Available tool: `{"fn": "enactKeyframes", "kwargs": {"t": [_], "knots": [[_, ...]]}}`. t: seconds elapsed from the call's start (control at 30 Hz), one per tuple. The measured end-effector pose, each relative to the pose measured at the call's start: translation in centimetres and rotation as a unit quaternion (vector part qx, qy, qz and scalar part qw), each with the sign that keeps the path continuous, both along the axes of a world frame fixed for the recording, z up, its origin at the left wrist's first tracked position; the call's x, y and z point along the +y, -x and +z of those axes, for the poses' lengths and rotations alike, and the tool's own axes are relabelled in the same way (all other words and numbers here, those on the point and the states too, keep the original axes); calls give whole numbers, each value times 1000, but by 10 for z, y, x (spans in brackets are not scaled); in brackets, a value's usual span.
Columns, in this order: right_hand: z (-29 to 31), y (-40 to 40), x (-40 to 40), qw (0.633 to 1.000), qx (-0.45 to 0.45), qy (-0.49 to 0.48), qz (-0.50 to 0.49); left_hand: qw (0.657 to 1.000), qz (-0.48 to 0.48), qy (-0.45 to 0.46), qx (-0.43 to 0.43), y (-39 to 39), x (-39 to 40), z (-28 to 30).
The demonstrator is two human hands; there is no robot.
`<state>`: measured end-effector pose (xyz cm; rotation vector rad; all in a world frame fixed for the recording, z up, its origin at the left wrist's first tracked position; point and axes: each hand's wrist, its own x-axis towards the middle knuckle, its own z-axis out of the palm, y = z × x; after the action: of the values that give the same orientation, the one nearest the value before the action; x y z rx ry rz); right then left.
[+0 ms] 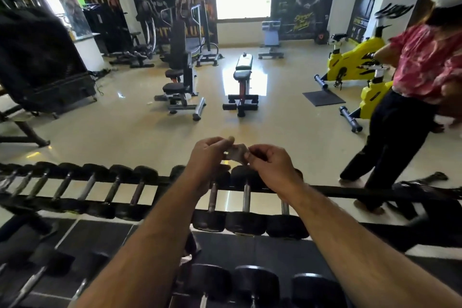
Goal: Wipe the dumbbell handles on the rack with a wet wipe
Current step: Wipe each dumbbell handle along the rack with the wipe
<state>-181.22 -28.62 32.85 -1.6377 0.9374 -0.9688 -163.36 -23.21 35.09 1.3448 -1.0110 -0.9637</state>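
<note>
A small crumpled wet wipe [235, 152] is held up between both hands above the dumbbell rack [350, 192]. My left hand [208, 155] pinches its left edge and my right hand [271, 162] pinches its right edge. Below them a row of black dumbbells with metal handles [246, 196] lies across the rack's top tier. More handles [113, 189] run off to the left. A lower tier of dumbbells [257, 282] shows near the bottom, partly hidden by my forearms.
A person in a pink top [415, 87] stands at the right, close to the rack's end, beside yellow exercise bikes [352, 65]. Weight benches [241, 82] and machines stand on the shiny floor beyond. A black machine [37, 57] looms at the left.
</note>
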Motion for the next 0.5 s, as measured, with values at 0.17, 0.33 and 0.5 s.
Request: {"fn": "enactKeyframes", "kwargs": {"t": [0.17,0.33,0.5], "knots": [[-16,-20,-7,992,81,83,-48,989,-45,-13,-143,-21,-12,0],[-38,-24,-19,988,121,67,-64,986,-34,-31,-162,-31,-26,-20],[-90,4,-41,979,146,-36,-140,995,9,-52,-79,-31,-39,-75]]}}
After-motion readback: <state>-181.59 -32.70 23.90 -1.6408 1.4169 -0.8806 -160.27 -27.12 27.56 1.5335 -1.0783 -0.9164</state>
